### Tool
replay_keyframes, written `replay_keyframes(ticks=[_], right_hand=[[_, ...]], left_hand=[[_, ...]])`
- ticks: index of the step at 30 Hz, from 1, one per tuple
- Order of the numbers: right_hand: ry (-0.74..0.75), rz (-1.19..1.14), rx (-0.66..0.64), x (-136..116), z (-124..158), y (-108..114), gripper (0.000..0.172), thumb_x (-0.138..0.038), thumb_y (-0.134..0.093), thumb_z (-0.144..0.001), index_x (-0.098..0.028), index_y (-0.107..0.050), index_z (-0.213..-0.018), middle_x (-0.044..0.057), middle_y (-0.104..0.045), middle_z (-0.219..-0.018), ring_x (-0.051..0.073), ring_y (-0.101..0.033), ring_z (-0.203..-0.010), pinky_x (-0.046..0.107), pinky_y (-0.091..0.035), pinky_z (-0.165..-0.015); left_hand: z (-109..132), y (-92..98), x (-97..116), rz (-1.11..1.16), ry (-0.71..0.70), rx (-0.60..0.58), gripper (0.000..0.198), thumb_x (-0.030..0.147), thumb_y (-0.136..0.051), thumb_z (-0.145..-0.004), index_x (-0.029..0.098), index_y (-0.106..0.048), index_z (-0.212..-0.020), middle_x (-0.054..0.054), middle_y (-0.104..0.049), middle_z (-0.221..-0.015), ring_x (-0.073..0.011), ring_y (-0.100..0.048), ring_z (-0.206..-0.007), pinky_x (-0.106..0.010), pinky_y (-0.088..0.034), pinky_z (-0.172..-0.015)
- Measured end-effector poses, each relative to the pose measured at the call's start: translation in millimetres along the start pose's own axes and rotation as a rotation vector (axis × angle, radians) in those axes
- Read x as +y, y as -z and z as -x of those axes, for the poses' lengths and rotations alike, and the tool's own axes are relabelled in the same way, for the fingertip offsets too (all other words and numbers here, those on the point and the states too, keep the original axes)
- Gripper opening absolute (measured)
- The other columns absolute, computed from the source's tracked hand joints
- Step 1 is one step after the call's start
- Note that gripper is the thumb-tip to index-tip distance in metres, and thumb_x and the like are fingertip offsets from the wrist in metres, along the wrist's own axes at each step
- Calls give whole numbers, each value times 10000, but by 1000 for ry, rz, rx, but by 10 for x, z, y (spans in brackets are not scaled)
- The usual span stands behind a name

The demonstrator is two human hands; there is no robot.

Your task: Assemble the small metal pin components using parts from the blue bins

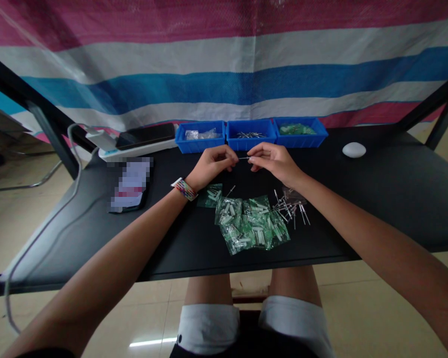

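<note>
My left hand (212, 165) and my right hand (272, 161) meet above the black table (377, 199), fingers pinched together on a thin metal pin (243, 158) held between them. A bright woven band sits on my left wrist. Below my hands lies a heap of small green plastic bags (252, 226) holding pins. To its right a scatter of loose metal pins (291, 206) lies by my right forearm. One green bag (210, 195) lies apart, under my left wrist.
Three blue bins stand at the back: left (199, 136) with clear bags, middle (251, 134) with pins, right (299, 131) with green bags. A power strip (134, 148) carries a phone (145, 135); a blurred card (131, 185) lies left, a white oval object (354, 149) right.
</note>
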State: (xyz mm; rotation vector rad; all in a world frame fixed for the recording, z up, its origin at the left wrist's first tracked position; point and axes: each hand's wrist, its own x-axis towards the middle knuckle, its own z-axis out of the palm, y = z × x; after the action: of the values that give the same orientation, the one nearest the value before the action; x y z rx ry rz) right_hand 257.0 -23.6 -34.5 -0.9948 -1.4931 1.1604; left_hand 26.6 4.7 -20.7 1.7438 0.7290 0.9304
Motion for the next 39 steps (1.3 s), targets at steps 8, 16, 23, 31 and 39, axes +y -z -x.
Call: replay_keyframes(ticks=[8,16,23,31,39], right_hand=[[-23,13,-32,-14,-10,20,295,-451,-780,-875,-180,-683,-809,35,-713,-755,153,-676,-663,299,-575,-651],[27,12,5,-2,5,-25,294,-414,-866,-777,-194,-677,-825,16,-713,-775,147,-661,-650,311,-571,-643],[51,7,32,34,-8,-40,326,-401,-892,-744,-201,-650,-833,-3,-681,-775,142,-667,-631,304,-562,-611],[10,-8,49,14,5,-33,287,-344,-848,-756,-197,-656,-910,5,-686,-809,145,-661,-646,314,-575,-636],[7,7,40,26,5,-45,320,-385,-879,-700,-193,-661,-835,7,-691,-778,148,-658,-647,317,-578,-644]], left_hand=[[-6,-13,-22,18,3,70,248,345,-830,-770,141,-690,-785,-36,-690,-797,-121,-614,-680,-233,-526,-622],[1,-12,-8,51,46,73,218,345,-778,-816,150,-682,-810,-15,-653,-745,-108,-607,-633,-218,-490,-598],[1,-26,19,9,95,65,260,387,-784,-823,148,-684,-808,-18,-657,-720,-109,-604,-616,-224,-500,-604],[-10,-42,-18,-2,80,132,230,339,-808,-761,130,-720,-803,-32,-688,-760,-99,-594,-615,-223,-509,-594],[-27,-23,-65,-1,81,105,234,295,-840,-746,134,-705,-850,-3,-663,-700,-103,-599,-583,-233,-484,-591]])
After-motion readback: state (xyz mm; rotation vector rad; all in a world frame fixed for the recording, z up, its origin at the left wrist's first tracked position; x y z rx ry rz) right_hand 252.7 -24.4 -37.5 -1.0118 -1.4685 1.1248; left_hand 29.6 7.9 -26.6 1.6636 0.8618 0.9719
